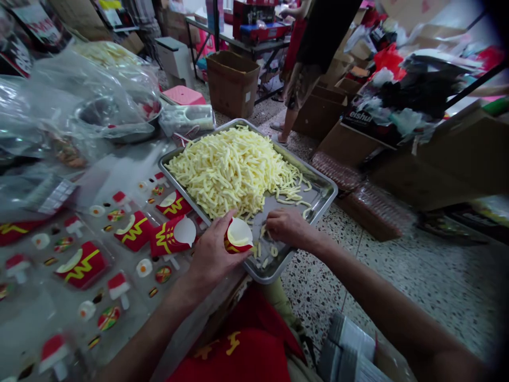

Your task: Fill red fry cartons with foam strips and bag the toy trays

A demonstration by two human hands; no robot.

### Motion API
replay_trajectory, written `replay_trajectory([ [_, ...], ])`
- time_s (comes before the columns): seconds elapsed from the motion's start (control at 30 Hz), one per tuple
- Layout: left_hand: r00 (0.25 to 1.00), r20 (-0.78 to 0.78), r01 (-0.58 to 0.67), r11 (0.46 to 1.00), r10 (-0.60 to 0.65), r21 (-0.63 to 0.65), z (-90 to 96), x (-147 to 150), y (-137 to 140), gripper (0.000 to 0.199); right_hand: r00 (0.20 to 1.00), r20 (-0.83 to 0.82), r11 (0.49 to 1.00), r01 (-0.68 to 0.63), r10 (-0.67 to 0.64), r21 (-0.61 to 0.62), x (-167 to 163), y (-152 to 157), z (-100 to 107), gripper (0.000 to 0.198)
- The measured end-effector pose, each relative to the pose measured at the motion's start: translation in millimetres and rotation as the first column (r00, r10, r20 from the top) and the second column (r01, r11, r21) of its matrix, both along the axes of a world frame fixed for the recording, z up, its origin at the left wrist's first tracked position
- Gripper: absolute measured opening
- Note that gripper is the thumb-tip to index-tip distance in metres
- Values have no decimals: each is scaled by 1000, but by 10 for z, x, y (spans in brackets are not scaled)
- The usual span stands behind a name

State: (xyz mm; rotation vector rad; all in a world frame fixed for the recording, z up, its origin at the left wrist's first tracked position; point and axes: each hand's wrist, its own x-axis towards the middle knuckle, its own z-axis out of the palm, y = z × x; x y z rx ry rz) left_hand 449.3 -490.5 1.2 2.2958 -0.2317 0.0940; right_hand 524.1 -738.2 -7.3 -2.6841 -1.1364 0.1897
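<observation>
My left hand is wrapped round a small red fry carton, its white inside facing up at the tray's near edge. Over the metal tray, my right hand has its fingers pinched together among loose pale yellow fry-shaped pieces; what they hold is too small to make out. A large heap of the same pieces fills the far left part of the tray. Left of my left hand lies another red carton with a yellow zigzag, and more such cartons rest on the table.
Clear plastic trays with small toy foods cover the table at left. Behind them are plastic bags and a metal bowl. Cardboard boxes stand on the speckled floor. A person stands beyond the tray.
</observation>
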Motion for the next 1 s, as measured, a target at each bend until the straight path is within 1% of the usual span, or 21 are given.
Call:
replay_trajectory([
  [0.03,1000,-9,-15,1000,15,19,1,-14,5,83,999,-2,999,48,-48,14,-29,33,17,15],
  [0.07,999,-18,-27,999,28,46,1,-31,8,83,994,-8,992,111,-110,65,-59,73,50,13],
  [0.1,999,-24,-32,997,33,76,-1,-49,10,82,985,-19,974,171,-170,146,-92,123,97,11],
  [0.13,999,-27,-31,994,34,102,-4,-67,9,82,977,-32,946,214,-212,243,-131,188,153,10],
  [0.17,999,-26,-25,993,28,119,-8,-86,6,82,973,-46,915,228,-226,333,-177,268,213,8],
  [0.2,1000,-20,-15,992,18,126,-11,-105,2,82,975,-52,892,217,-214,396,-228,363,268,8],
  [0.23,1000,-9,-14,992,15,123,-13,-125,-3,82,982,-48,886,186,-183,425,-283,471,315,8],
  [0.27,1000,6,-26,993,26,115,-12,-147,-6,82,989,-38,894,145,-143,424,-342,587,351,9],
  [0.33,995,32,-97,991,94,90,-2,-208,-1,82,996,-31,918,93,-87,385,-467,823,392,13],
  [0.37,989,39,-146,987,143,66,7,-249,12,82,996,-47,922,91,-80,377,-530,933,403,14],
  [0.43,970,43,-240,971,239,4,25,-347,69,80,989,-120,904,130,-88,406,-638,1132,421,19],
  [0.53,943,67,-323,945,326,-49,39,-495,266,79,974,-192,856,200,-120,476,-680,1435,447,30],
  [0.6,904,90,-416,908,418,-45,50,-589,493,83,983,-155,837,169,-102,521,-645,1713,468,20],
  [0.67,838,125,-529,847,532,-62,71,-707,789,87,994,-112,816,73,-11,573,-637,2065,494,8],
  [0.73,760,163,-622,777,629,-96,92,-863,1126,87,984,-129,787,-19,124,616,-706,2454,512,15],
  [0.8,683,185,-697,706,706,-123,96,-1050,1470,88,948,-215,768,-44,233,639,-834,2840,500,21],
  [0.87,614,178,-760,637,769,-133,80,-1250,1808,90,881,-339,767,-39,329,640,-964,3212,445,21],
  [0.9,591,169,-780,613,788,-130,69,-1350,1977,92,835,-409,775,-31,367,631,-1009,3395,404,22],
  [0.93,590,151,-785,607,793,-123,57,-1449,2151,95,783,-479,788,-23,397,615,-1034,3578,357,24],
  [0.97,605,128,-779,617,786,-112,48,-1547,2330,97,736,-533,802,-21,417,597,-1036,3762,308,25],
  [1.0,627,105,-767,635,772,-87,40,-1643,2515,98,708,-561,816,-36,428,577,-1016,3944,258,24],
])
